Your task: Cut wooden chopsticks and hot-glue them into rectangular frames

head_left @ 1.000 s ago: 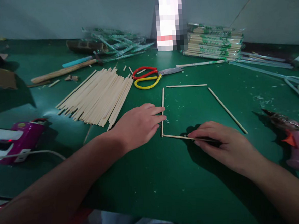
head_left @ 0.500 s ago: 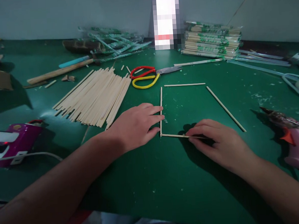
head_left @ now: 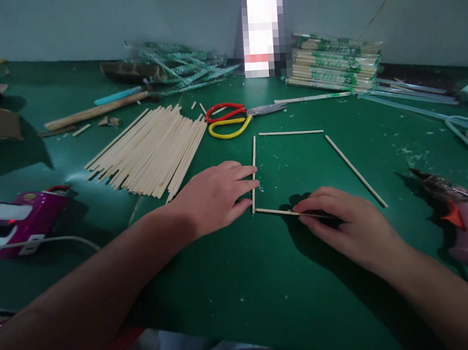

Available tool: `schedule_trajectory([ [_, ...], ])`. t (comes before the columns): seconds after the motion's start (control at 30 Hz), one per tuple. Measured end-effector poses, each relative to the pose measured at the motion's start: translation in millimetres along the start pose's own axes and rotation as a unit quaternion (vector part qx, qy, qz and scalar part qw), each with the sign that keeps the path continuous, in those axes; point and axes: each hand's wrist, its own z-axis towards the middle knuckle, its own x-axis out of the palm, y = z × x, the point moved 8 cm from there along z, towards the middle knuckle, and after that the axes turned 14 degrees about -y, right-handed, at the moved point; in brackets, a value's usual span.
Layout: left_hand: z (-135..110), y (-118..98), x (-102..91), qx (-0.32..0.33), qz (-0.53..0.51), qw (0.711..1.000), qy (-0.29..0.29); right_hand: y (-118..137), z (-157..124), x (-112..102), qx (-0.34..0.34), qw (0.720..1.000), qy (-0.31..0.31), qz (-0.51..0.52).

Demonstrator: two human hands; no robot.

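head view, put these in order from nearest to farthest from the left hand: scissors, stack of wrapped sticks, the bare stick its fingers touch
1. Bare stick: at the fingers of the left hand, touching them.
2. Scissors: beyond the hand, slightly right.
3. Stack of wrapped sticks: farthest back, off to the right.

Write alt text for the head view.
A left hand touches one wooden stick while a right hand pinches a second stick, the two meeting at a corner on a green table. A third stick, a fourth stick, scissors and a stick pile lie nearby.
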Motion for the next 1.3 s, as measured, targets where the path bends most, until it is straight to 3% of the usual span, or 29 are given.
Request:
schedule_trajectory([
  [1.3, 0.0, 2.0, -0.6, -0.001, -0.013, 1.0, -0.004, 3.7, -0.3, 1.5, -0.023, 0.999, -0.008, -0.032],
])
